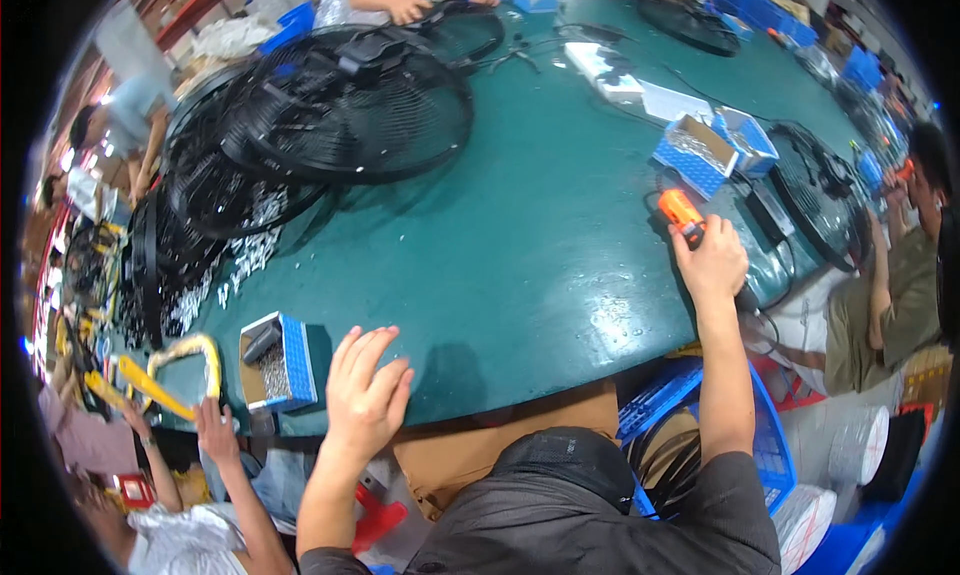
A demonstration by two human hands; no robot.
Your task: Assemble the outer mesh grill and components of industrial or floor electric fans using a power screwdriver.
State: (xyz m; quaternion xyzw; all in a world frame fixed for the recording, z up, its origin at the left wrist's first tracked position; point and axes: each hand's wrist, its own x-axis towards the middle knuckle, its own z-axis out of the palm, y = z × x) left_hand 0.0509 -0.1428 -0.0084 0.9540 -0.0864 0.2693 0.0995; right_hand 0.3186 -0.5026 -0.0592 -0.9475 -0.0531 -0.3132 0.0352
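Note:
My right hand (713,265) is closed around the black part of an orange-and-black power screwdriver (682,211), at the right side of the green table (520,265). Just beyond the tool stands a blue patterned box (690,180) of small metal parts, with a second blue box (748,145) against it. Over the table's near edge, my left hand (366,390) is raised with its fingers apart and nothing in it. To its left sits another blue box (302,360), holding small screws and a dark object (262,343).
Black round fan grilles (350,105) are piled at the far left, beside scattered small silver parts (250,250). Another grille (815,190) lies at the right edge, near a seated person. A blue crate (770,445) stands below my right arm. Several co-workers sit around the table.

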